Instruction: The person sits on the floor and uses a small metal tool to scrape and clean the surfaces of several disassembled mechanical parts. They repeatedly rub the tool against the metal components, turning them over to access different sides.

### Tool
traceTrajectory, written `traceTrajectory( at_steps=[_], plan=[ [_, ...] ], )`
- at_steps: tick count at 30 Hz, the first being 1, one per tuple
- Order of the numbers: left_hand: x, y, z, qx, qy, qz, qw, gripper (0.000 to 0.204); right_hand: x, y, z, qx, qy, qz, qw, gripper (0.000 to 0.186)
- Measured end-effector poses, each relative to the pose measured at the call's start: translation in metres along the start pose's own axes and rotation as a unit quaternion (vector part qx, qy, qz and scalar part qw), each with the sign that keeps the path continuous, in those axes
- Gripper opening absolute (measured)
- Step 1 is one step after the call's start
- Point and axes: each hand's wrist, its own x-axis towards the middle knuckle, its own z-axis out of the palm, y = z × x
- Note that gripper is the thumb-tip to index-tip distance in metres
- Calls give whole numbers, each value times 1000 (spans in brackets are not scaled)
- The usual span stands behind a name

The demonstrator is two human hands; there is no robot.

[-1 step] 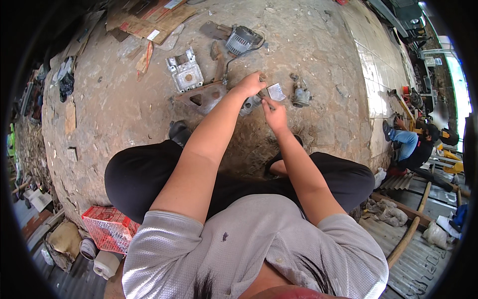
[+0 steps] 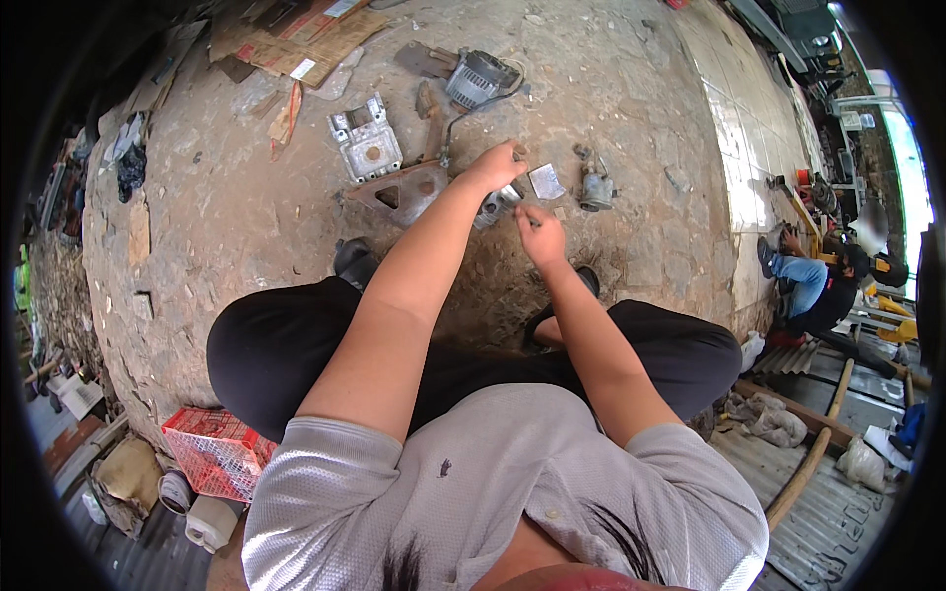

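Over a small round-ended metal part (image 2: 500, 201) on the ground, my left hand (image 2: 496, 165) is closed, with its fingers curled at the far side. What it grips is hidden or too small to name. My right hand (image 2: 542, 239) is a little nearer to me, its thumb and fingers pinched together just off the metal part; I cannot make out anything in them. Left of the metal part lies a flat metal bracket (image 2: 431, 184) with a triangular hole. A thin silvery square piece (image 2: 546, 181) and a small cylindrical metal part (image 2: 597, 191) rest to the right.
Farther out are a cast metal housing (image 2: 367, 140) and a ribbed motor (image 2: 481, 79) with a dark cable. Cardboard (image 2: 315, 49) lies at the far left, and a red crate (image 2: 214, 451) stands near my left side. Another person (image 2: 823, 286) sits at the right.
My right hand has drawn back toward me, away from my left hand, uncovering more of the metal part. My left hand stays nearly in place.
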Motion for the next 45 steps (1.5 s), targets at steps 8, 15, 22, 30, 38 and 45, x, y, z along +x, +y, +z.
traceTrajectory(
  at_steps=[8, 15, 22, 30, 38, 45],
  plan=[
    [1, -19, 1, -12, 6, 8, 1000, 47, -11, -7, -2, 15, -66, 173, 983, 31],
    [8, -24, 6, -37, 10, 26, 999, 46, -19, 23, 8, -59, -117, 101, 986, 37],
    [4, -16, 6, -62, -4, 10, 998, 44, 8, 16, -4, 65, -40, 189, 979, 38],
    [7, -12, 2, -24, -3, 5, 1000, 46, -20, 4, 6, -28, -103, 207, 972, 34],
    [13, -9, 4, -41, -9, -4, 999, 47, 18, -35, -3, 105, 46, 136, 984, 36],
    [14, -7, 0, -23, 2, -6, 1000, 44, 1, -6, 1, 2, -68, 280, 958, 35]
  ],
)
